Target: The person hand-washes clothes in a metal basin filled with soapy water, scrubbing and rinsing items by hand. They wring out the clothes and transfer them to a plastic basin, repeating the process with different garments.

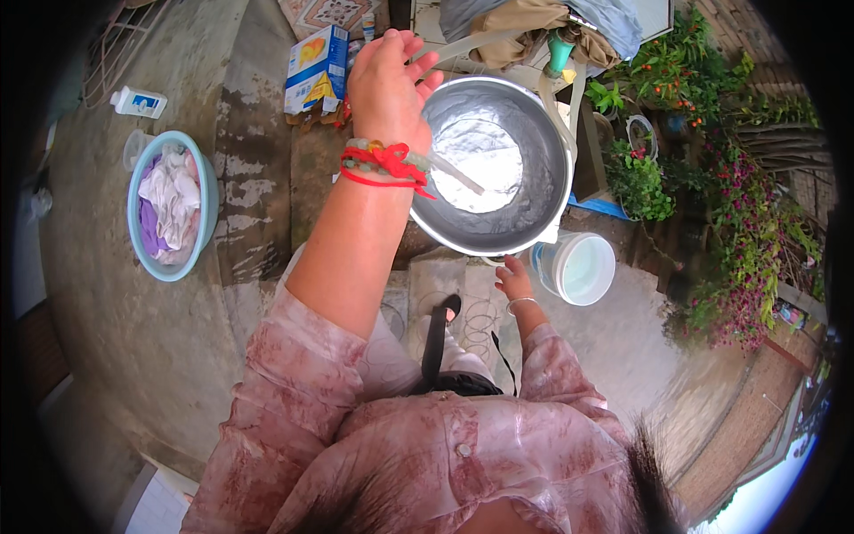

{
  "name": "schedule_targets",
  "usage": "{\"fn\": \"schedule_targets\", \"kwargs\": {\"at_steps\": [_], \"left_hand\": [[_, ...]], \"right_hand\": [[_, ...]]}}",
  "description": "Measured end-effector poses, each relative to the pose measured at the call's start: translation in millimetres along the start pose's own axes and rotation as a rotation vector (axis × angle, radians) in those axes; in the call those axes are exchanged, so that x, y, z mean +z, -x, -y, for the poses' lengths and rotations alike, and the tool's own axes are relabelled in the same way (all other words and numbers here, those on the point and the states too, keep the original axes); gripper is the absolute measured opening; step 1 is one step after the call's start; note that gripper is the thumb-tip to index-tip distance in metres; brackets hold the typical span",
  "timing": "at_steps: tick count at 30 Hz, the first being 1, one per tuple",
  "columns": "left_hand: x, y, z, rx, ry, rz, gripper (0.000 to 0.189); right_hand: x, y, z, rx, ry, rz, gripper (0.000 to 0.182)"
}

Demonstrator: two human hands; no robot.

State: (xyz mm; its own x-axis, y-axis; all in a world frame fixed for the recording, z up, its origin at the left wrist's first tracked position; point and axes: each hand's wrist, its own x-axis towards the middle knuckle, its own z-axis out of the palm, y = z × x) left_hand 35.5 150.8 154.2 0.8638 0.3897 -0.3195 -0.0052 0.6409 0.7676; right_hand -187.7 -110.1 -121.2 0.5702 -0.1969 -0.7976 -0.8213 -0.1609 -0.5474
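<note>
My left hand (393, 87) is raised at the upper left of a large round metal basin (537, 207), palm up, fingers apart and slightly bent, holding nothing. Red cord and bead bracelets circle its wrist. From behind that wrist, a translucent hose (457, 172) slants over the basin's shiny bottom. My right hand (514, 279), with a thin bangle, is low by the basin's near edge, close to a small handle; whether it touches is unclear. Its fingers are apart. Just right of it stands a white plastic bucket (547, 267) with pale liquid inside.
At left, a light-blue tub (212, 207) holds white and purple cloth, beside a clear cup (135, 148) and a white bottle (141, 103). A blue-and-white box (317, 70) stands near my left hand. Beyond the basin is a green funnel-like part (559, 53); potted plants (640, 183) are at right.
</note>
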Motion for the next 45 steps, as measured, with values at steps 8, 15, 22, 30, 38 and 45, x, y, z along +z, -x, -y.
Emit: {"fn": "schedule_targets", "kwargs": {"at_steps": [8,15,22,30,38,45], "left_hand": [[5.1,10.1,4.2,-0.027,0.007,-0.006,0.025],[0.6,13.4,9.4,-0.039,-0.038,0.021,0.024],[0.1,11.2,6.9,-0.038,-0.044,0.035,0.024],[1.3,3.1,1.2,-0.036,-0.042,0.039,0.025],[8.9,-3.7,-3.4,-0.039,-0.004,0.013,0.024],[5.6,0.2,-3.1,-0.047,-0.006,0.028,0.025]], "right_hand": [[11.1,-46.2,11.0,0.168,-0.659,-0.029,0.045],[32.5,-45.8,7.1,0.085,-0.348,-0.261,0.026],[15.4,-36.5,-18.4,0.051,-0.226,-0.244,0.028],[-1.9,-0.7,45.7,-0.179,1.021,-0.113,0.041],[57.6,-2.3,310.1,-1.274,0.344,-0.193,0.037],[63.0,-127.8,449.4,-0.878,0.685,-0.209,0.037]]}}
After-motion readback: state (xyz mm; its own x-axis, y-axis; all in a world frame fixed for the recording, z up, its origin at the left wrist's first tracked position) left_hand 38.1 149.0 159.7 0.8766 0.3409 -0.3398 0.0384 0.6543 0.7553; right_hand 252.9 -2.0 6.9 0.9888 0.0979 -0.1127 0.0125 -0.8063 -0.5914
